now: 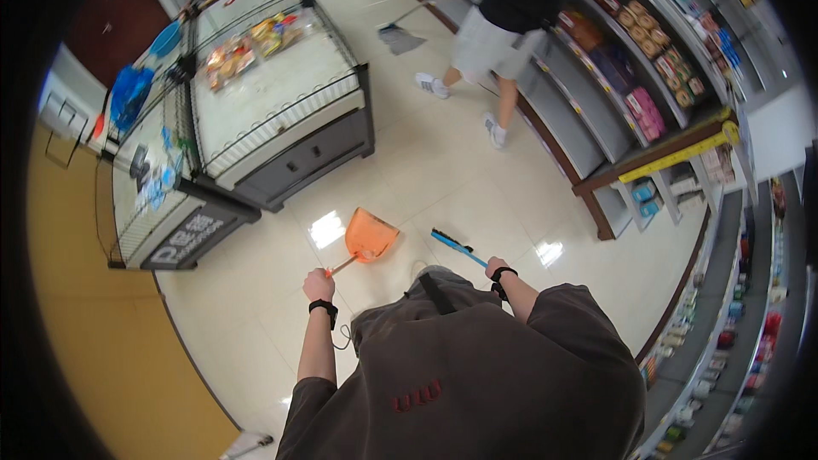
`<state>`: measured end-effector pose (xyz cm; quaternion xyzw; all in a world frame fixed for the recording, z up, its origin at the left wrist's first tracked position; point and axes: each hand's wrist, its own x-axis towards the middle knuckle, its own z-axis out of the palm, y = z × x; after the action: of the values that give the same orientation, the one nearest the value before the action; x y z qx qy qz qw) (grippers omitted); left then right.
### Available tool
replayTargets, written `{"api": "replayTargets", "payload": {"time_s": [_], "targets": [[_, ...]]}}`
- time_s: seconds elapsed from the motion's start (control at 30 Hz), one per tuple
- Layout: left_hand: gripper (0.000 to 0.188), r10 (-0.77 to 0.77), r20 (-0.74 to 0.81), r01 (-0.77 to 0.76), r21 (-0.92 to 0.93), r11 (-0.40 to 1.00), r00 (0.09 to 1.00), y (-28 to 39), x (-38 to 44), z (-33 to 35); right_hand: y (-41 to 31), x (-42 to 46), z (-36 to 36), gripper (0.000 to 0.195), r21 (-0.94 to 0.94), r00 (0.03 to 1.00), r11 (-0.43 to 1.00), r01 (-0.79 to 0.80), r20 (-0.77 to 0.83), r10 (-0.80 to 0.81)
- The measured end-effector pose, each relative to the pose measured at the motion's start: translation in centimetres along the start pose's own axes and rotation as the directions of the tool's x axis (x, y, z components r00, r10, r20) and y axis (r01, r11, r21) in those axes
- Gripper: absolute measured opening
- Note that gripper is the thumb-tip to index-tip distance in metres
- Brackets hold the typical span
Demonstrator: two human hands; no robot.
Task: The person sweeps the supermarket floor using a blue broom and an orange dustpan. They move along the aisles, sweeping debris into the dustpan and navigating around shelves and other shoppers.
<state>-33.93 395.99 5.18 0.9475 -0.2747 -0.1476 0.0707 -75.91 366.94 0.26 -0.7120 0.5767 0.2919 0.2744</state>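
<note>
My left hand [319,285] grips the handle of an orange long-handled dustpan [370,234], whose pan is just over or on the floor ahead of me. In my right hand [498,268] is the handle of a blue brush [457,245] with dark bristles. The brush head points forward and to the left, apart from the dustpan. Glossy beige floor tiles [415,185] lie under both tools. Whether either tool touches the floor is hard to tell.
At the left stand display bins [287,153] with wire rails, holding bagged snacks [275,35]. A person [505,19] with a mop [401,38] is ahead, beside stocked shelving [575,115]. More shelves [709,306] curve along my right. A yellow wall [96,306] runs along the left.
</note>
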Motion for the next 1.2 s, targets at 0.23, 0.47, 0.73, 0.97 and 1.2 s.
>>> {"api": "replayTargets", "payload": {"time_s": [0.23, 0.47, 0.73, 0.97, 1.2], "targets": [[0.031, 0.322, 0.077, -0.328, 0.089, 0.94, 0.944, 8.5, 4.8, 0.9, 2.3, -3.8, 2.8, 0.029, 0.312, 0.963, 0.912, -0.267, 0.049, 0.266], [0.013, 0.646, 0.255, -0.684, 0.105, 0.722, 0.72, 16.9, 8.0, 2.0, 5.9, -9.6, 12.6, 0.026, 0.468, 0.885, 0.772, -0.429, 0.05, 0.462], [0.009, 0.77, 0.377, -0.857, 0.203, 0.473, 0.514, 24.0, 7.5, 3.8, 7.4, -16.9, 20.9, 0.02, 0.711, 0.72, 0.3, -0.636, 0.407, 0.561], [0.01, 0.809, 0.453, -0.926, 0.233, 0.298, 0.375, 31.7, 6.0, 6.6, 10.0, -17.8, 25.7, 0.022, 0.785, 0.633, -0.015, -0.619, 0.51, 0.582], [0.016, 0.808, 0.488, -0.933, 0.298, 0.201, 0.33, 40.2, 5.1, 8.0, 14.0, -11.7, 23.4, 0.02, 0.798, 0.587, -0.048, -0.6, 0.48, 0.652]]}}
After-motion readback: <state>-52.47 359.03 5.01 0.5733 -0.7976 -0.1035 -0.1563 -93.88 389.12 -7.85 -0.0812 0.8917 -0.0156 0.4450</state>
